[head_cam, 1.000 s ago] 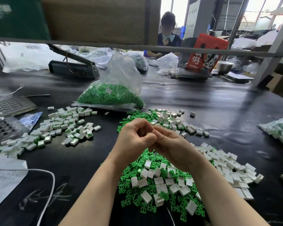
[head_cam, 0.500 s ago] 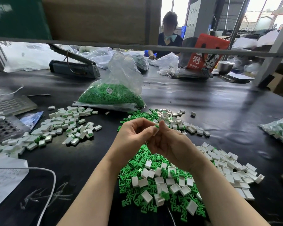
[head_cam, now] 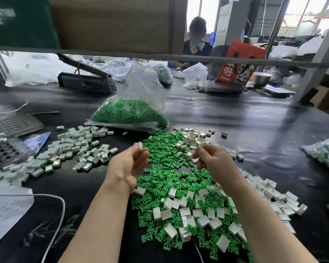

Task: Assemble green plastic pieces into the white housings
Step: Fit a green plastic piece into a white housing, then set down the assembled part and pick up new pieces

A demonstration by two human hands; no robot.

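White housing point(head_cam: 140, 145) pinched at your left hand point(head_cam: 126, 166) fingertips, blurred, probably assembled | right hand point(head_cam: 214, 160) curled over the green pieces point(head_cam: 165, 179), contents unclear | parts light, stiff, slick: pinch housings by side walls

Hidden, cut or unclear parts on the work table

The left hand point(head_cam: 128, 164) pinches a small white piece point(head_cam: 140, 145), blurred, so its inside cannot be told. The right hand point(head_cam: 215, 160) covers what its fingers hold. Both arms hide part of the green and white pile point(head_cam: 179, 205). The bag at the table's right edge point(head_cam: 325, 150) and the paper at the left edge point(head_cam: 6, 209) are cut off.
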